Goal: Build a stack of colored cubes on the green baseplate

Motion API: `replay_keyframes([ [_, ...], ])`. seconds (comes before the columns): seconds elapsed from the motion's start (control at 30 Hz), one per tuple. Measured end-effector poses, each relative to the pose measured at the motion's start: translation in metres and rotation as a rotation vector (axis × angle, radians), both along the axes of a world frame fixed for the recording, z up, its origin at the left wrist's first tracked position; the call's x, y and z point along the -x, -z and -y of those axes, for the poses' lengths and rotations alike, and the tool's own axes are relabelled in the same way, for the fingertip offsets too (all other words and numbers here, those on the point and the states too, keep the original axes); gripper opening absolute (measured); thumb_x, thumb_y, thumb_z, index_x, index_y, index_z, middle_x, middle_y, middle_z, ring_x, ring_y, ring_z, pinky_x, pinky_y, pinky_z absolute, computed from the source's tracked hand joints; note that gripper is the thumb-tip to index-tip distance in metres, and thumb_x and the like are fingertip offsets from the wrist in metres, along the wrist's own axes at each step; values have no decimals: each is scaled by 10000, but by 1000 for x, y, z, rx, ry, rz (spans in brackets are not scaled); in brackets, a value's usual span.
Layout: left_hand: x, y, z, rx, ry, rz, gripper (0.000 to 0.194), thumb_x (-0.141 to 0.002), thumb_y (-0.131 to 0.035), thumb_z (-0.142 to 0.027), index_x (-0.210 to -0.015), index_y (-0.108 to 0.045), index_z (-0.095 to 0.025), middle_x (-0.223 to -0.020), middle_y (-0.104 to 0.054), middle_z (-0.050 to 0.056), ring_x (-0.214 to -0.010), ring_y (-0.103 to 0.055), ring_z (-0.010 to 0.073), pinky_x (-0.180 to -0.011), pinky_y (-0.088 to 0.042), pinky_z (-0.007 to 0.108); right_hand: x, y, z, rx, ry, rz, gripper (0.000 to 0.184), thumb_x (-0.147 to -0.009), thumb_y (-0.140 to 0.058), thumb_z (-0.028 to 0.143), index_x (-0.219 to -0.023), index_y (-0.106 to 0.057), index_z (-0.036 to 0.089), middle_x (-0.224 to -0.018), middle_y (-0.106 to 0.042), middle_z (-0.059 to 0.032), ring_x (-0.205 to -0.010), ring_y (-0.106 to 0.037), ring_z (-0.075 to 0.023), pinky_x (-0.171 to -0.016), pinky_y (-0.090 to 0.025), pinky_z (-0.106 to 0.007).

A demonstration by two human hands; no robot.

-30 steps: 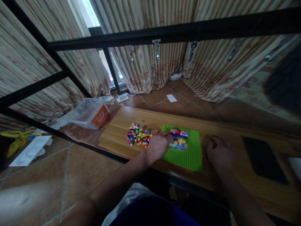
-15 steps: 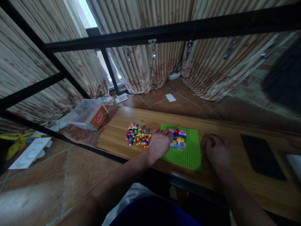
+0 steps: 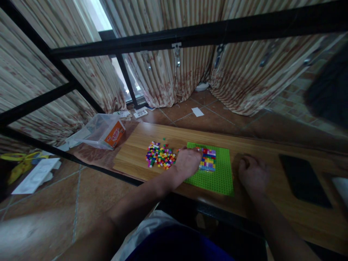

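My left hand (image 3: 189,161) reaches over the left part of a bright green studded baseplate (image 3: 217,185), its fingers pressed together at the edge of a block of coloured bricks (image 3: 208,159). Whatever those fingertips grip is hidden under the hand. The bricks sit in close rows of pink, red, blue, yellow and light blue on the plate's upper middle. Left of this hand lies a loose pile of small mixed-colour bricks (image 3: 159,156). To the right of the baseplate, my right hand (image 3: 253,174) rests on the wooden board, curled closed, with nothing visible in it.
The wooden board (image 3: 133,152) holds a dark flat tablet-like object (image 3: 304,180) at the right. A clear plastic tub (image 3: 94,134) with an orange label stands beyond its left end. A black metal frame bar (image 3: 152,43) crosses in front of striped curtains (image 3: 187,76).
My left hand has moved slightly right and up, further over the coloured bricks on the baseplate. My right hand has stayed in the same place.
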State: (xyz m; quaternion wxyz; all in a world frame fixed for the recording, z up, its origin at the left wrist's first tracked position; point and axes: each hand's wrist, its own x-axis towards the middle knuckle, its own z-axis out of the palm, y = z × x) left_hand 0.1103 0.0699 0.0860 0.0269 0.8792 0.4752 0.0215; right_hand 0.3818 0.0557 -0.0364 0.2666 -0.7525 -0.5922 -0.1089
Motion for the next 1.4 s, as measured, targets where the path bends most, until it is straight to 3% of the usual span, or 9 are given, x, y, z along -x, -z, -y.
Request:
replay_keyframes([
  [0.17,2,9,0,7,-80,64,156,-922,-523,-183,-971,-670,-165,-908,-726,79,-815,-697,215,-768,-530,335,0,1,-1,1,0,-12,377,-889,-431,357,-1057,-694,146,-1071,-677,-152,-980,-558,-279,-903,-395,-423],
  [0.33,10,26,14,-25,-69,130,210,-971,-458,-213,-980,-666,-183,-947,-703,82,-889,-661,212,-816,-508,337,-1,3,-1,-5,2,-14,362,-883,-436,346,-1053,-690,152,-1066,-672,-154,-1000,-556,-286,-909,-399,-440],
  [0.57,12,43,31,-67,-58,156,319,-961,-437,-190,-1242,-588,-177,-1133,-662,105,-1009,-606,243,-891,-485,383,-2,4,0,-11,-21,-2,352,-880,-438,333,-1061,-682,155,-1054,-667,-154,-994,-556,-286,-916,-396,-445],
  [0.87,5,40,33,-77,-3,73,290,-932,-450,-155,-1177,-599,-114,-1094,-661,133,-1007,-605,260,-869,-494,380,-3,6,0,10,-9,14,393,-892,-424,350,-1078,-687,123,-1056,-662,-172,-983,-548,-289,-897,-392,-438],
  [1.07,11,51,46,-63,-92,207,431,-921,-463,-165,-1348,-518,-174,-1275,-622,127,-1134,-589,254,-986,-491,402,-4,5,1,-18,-36,16,380,-884,-422,343,-1061,-685,134,-1006,-664,-174,-960,-558,-304,-865,-401,-455],
  [1.2,25,58,49,-34,-194,325,459,-906,-462,-168,-1362,-508,-162,-1273,-624,122,-1150,-590,238,-1029,-491,382,-6,5,0,-19,-35,14,375,-872,-427,346,-1049,-692,148,-988,-676,-177,-945,-570,-324,-851,-406,-473],
  [1.3,34,55,45,-24,-245,368,474,-898,-429,-141,-1365,-506,-120,-1306,-598,135,-1187,-567,238,-1064,-464,352,-6,5,-1,-19,-38,15,367,-874,-431,340,-1036,-697,147,-1002,-684,-188,-953,-581,-338,-865,-410,-485],
  [1.4,33,50,40,-15,-204,338,543,-869,-452,-130,-1412,-459,-122,-1353,-565,139,-1230,-532,252,-1092,-429,367,-6,5,0,-20,-42,14,365,-877,-431,334,-1041,-694,143,-996,-686,-194,-961,-585,-342,-876,-409,-495],
])
